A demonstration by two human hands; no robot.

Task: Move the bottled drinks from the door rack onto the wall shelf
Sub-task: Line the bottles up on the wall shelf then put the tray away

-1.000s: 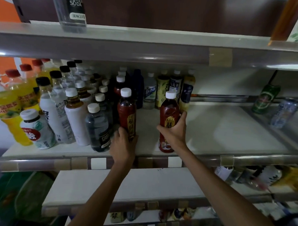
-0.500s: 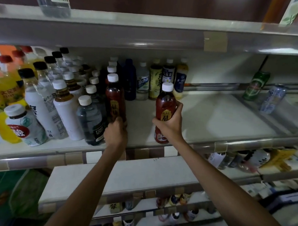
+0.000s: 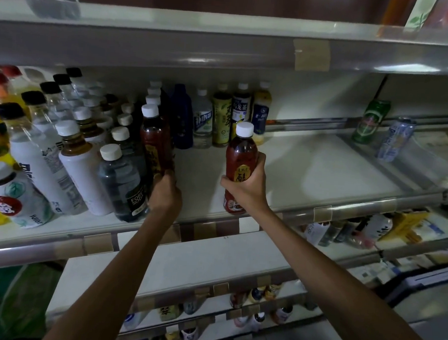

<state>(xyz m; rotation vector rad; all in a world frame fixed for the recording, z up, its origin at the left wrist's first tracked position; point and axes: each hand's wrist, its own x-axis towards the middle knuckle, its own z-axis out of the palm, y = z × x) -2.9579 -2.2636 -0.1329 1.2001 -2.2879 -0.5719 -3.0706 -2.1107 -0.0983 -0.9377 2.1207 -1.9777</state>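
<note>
Both hands clasp bottle bodies, likely to stand them upright on wall shelf: left hand curls round left bottle beside stocked row; right hand wraps right bottle, 3 o'clock of it.

place: shop | cues: tiered shelves with price-tag strips, rows of bottled drinks, cans

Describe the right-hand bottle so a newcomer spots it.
On the middle shelf, bottles crowd the left and the right is mostly bare. At the bare part's front edge, the right hand grips a dark red, white-capped bottle. Its twin in the left hand sits against the crowd; this one is alone.
</note>
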